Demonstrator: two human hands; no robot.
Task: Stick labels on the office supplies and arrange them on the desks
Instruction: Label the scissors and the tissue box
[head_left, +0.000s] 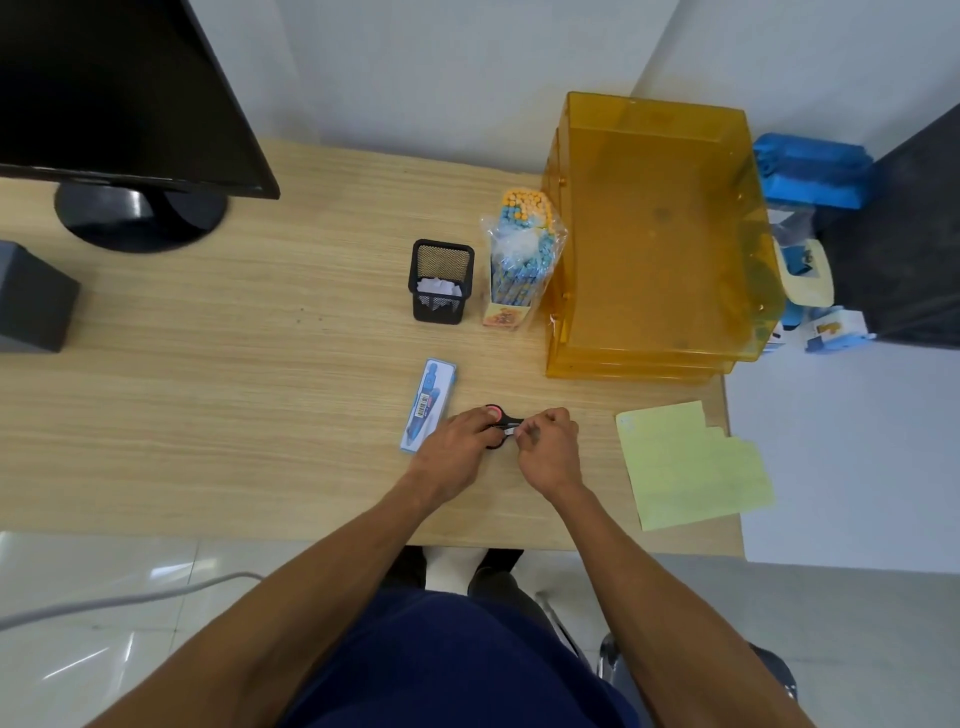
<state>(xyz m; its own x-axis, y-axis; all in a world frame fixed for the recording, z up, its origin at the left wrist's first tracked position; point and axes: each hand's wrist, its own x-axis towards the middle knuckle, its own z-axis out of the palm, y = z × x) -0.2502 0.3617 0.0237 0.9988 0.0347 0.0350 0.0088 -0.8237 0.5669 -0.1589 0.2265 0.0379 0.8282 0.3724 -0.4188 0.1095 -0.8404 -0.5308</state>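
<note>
Small black plastic-handled scissors with pink ring insert, flat on matte wood-grain desk near front edge, just right of glossy blue rectangular box. Curled round the handle loops, gripping: left hand. Bunched, pinching small white label against scissors: right hand; blades hidden.

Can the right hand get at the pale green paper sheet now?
Probably yes: only bare wooden desk lies between the right hand and the pale green paper sheet, though it pinches a small white label at the black-handled scissors.
</note>
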